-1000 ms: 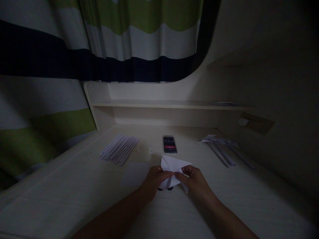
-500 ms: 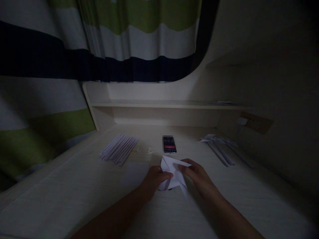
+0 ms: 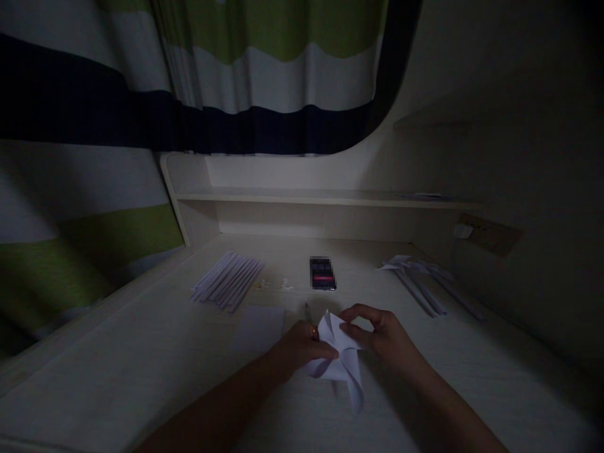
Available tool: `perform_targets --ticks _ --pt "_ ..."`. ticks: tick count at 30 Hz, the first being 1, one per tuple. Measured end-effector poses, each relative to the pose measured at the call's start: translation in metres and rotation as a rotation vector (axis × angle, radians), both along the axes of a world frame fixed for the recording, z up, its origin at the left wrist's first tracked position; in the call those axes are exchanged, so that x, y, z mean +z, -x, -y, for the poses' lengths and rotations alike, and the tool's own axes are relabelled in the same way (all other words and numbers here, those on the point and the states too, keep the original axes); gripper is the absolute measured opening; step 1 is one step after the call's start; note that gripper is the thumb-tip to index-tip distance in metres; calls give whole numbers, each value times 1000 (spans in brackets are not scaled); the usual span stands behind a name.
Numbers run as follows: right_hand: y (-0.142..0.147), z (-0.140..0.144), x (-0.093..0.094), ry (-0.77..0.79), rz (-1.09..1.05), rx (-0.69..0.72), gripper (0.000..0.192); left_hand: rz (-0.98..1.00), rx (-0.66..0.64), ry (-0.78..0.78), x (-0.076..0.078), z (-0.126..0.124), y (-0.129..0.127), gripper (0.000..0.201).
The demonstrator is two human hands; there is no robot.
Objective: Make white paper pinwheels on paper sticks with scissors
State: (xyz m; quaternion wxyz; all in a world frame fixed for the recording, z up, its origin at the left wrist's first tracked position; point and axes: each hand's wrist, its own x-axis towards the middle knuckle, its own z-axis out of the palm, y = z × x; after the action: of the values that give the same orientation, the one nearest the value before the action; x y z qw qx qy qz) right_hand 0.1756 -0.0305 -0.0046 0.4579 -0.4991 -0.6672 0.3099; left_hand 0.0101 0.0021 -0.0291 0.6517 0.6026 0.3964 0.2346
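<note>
Between my two hands is a white paper pinwheel [image 3: 340, 340], its corners curled toward the middle. My left hand [image 3: 302, 347] grips it from the left, thumb pressed near the centre; a ring shows on one finger. My right hand [image 3: 372, 327] pinches the upper right corner between thumb and fingers. Behind the paper, a thin pen-like object [image 3: 307, 311] lies partly hidden by my left hand. A square sheet of white paper [image 3: 258, 328] lies flat left of my left hand.
Rolled paper sticks [image 3: 229, 280] lie side by side at the left. Small pale bits [image 3: 263, 285] are scattered near them. A phone [image 3: 323, 273] rests in the middle. At the right are paper pinwheels on sticks [image 3: 415, 283]. A shelf [image 3: 302, 199] runs along the back; a curtain [image 3: 264, 82] hangs above.
The pinwheel has turned and come slightly nearer and to the right, with its lower corner now hanging down. The pen-like object has come into sight behind it.
</note>
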Motion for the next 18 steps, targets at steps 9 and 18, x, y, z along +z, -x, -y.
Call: perform_targets --ticks 9,18 --pt "-6 6 7 -388 262 291 14 52 -4 74 4 -2 0 9" --pt "-11 7 11 -431 429 349 22 128 -16 167 10 -1 0 6"
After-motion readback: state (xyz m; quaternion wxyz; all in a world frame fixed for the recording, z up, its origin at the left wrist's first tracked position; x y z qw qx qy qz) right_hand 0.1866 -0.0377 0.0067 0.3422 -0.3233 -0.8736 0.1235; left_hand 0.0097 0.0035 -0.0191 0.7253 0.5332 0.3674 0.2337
